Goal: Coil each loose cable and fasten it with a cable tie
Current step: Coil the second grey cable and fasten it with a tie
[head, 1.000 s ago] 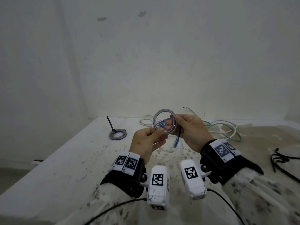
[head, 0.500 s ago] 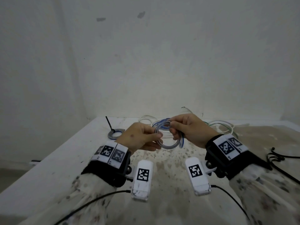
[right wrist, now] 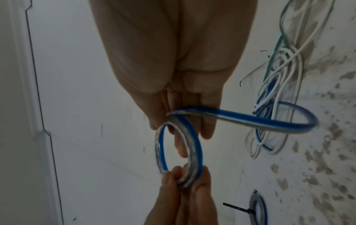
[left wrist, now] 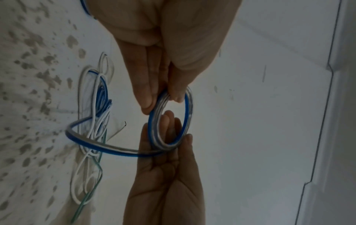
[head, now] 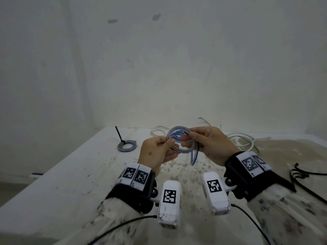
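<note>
A blue-and-clear flat cable is wound into a small coil [head: 183,151] held up over the table [head: 85,175]. My left hand [head: 170,142] pinches the coil's near-left side between thumb and fingers [right wrist: 173,179]. My right hand [head: 188,138] grips the opposite side, with fingers [left wrist: 169,121] through the ring. The cable's loose tail [head: 193,159] hangs below the right hand and bends in a wide loop [right wrist: 289,120]. In the left wrist view the coil [left wrist: 186,115] spans both hands. No cable tie shows on this coil.
A coiled cable [head: 127,147] fastened with a black tie [head: 118,134] lies at the back left. A heap of loose white, blue and green cables [head: 246,141] lies by the wall. Black cable [head: 300,175] trails at the right edge.
Both hands kept hold of the coil and turned it. It tipped flat half a second ago and now stands tilted again, slightly higher, with the tail hanging below my right hand.
</note>
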